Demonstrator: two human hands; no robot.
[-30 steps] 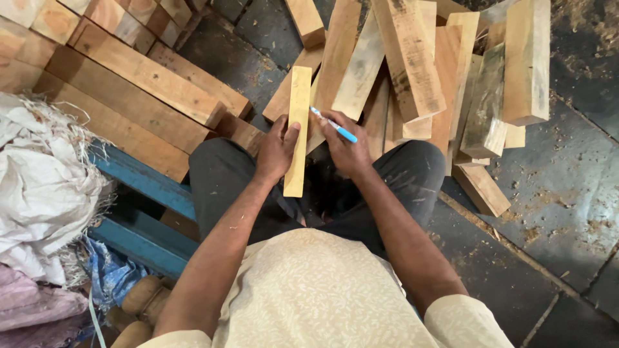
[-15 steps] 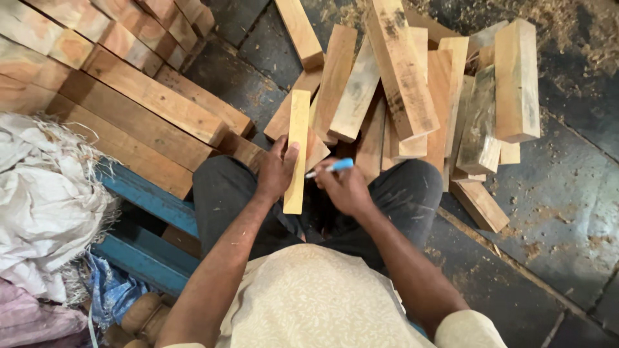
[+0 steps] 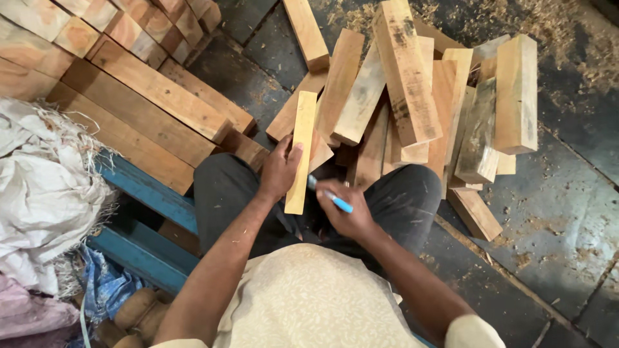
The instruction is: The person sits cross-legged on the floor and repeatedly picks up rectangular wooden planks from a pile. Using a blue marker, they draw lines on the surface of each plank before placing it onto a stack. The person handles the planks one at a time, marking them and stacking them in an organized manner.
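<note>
– What takes up the most room around the hands?

– Wood. Up and to the left of the left hand (image 3: 279, 173) lies a stack of long planks (image 3: 138, 106), laid side by side and slanting, their cut ends pale and reddish. Straight above both hands is a loose heap of shorter blocks (image 3: 412, 96), crossing one another at odd angles on the dark floor (image 3: 567, 193), which is strewn with sawdust.

– And off to the far left?

– A crumpled white woven sack (image 3: 45, 193) with frayed edges, well away from the left hand. Between it and the person's leg runs a blue wooden frame (image 3: 145, 187). I see no label or print on the sack from here.

– What does the left hand hold?

– A narrow yellow strip of wood (image 3: 299, 151), nearly upright in view. The fingers are wrapped around its left edge and the thumb lies on its face, about two thirds of the way down. Its lower end is over the person's dark trousers (image 3: 225, 187).

– The right hand?

– The right hand (image 3: 346, 209) is closed around a blue pen (image 3: 331, 195), held slantwise. The pen's tip end points up-left and sits just beside the right edge of the strip, near its lower part. Whether it touches the wood, I cannot tell.
</note>
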